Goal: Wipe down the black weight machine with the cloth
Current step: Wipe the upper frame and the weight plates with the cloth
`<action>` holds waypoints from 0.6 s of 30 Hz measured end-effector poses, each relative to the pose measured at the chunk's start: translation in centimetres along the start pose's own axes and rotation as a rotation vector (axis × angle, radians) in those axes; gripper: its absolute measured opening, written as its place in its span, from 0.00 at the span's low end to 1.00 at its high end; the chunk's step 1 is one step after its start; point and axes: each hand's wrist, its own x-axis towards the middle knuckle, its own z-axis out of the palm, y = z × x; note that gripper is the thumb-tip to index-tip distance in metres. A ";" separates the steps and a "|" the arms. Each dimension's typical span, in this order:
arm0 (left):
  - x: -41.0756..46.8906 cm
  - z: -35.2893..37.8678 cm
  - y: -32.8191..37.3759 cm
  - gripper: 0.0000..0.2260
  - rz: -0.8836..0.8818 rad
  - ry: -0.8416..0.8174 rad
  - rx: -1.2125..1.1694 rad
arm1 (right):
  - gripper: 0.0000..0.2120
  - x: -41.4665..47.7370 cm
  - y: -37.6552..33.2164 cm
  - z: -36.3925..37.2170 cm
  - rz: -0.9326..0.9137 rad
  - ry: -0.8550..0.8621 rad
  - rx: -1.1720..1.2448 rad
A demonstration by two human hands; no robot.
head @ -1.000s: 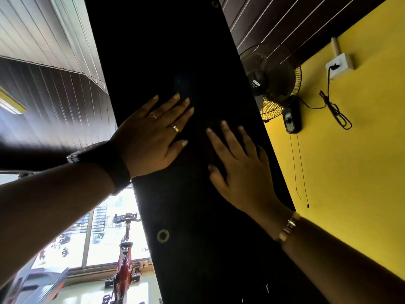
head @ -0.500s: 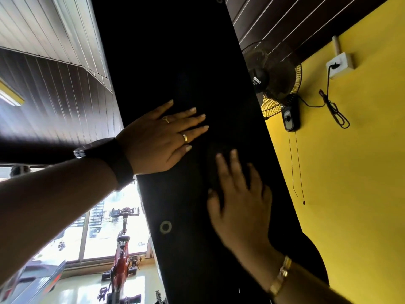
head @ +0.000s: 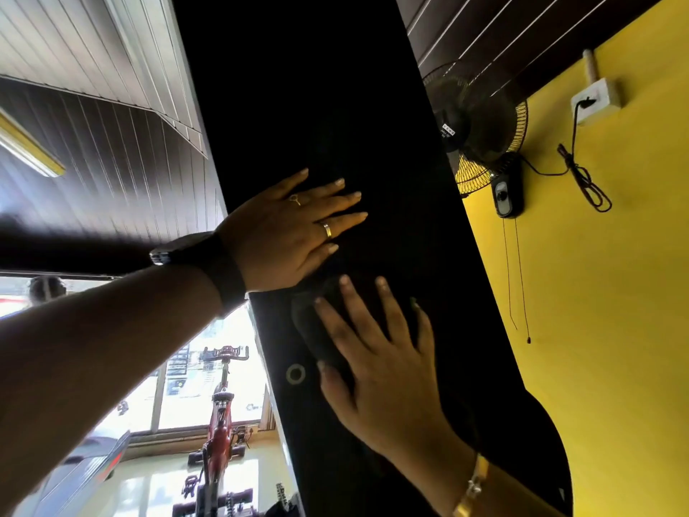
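1. Yellow wall and slatted ceiling frame the black weight machine, seen from below. Its tall flat panel runs from the top of the view down to the lower right.
2. The cloth is dark and hard to tell from the panel. It lies bunched against the panel's lower stretch, just above a small metal ring set in the surface.
3. The right hand presses the cloth to the panel with fingers straight and spread, none curled round it. A second ago it lay level with the other hand; it has since slid down toward the ring.
4. The left hand lies palm-down on bare panel just above the cloth, fingers straight and slightly fanned, holding nothing. It has barely moved along the panel, though its fingers now point more across it, and it looks like a brace.
5. The downward stroke suggests the middle of the panel has had its pass. The stretch from the ring to the rounded lower edge probably still needs wiping.
6. A wall fan and a socket hang on the yellow wall to the right. A red exercise bike stands before a bright window at lower left.
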 end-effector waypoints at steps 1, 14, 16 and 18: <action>0.0 0.0 0.0 0.24 0.004 0.001 0.002 | 0.29 0.0 -0.7 0.0 -0.003 0.001 0.009; 0.1 -0.3 0.2 0.24 -0.005 0.004 -0.021 | 0.35 1.5 9.6 -0.1 -0.316 0.033 -0.144; 0.1 -0.4 0.1 0.25 -0.012 0.000 -0.018 | 0.33 4.7 10.7 -0.6 -0.196 0.033 -0.115; 0.2 -0.4 0.0 0.27 -0.030 0.005 -0.021 | 0.31 8.0 10.9 -1.1 -0.125 0.039 -0.089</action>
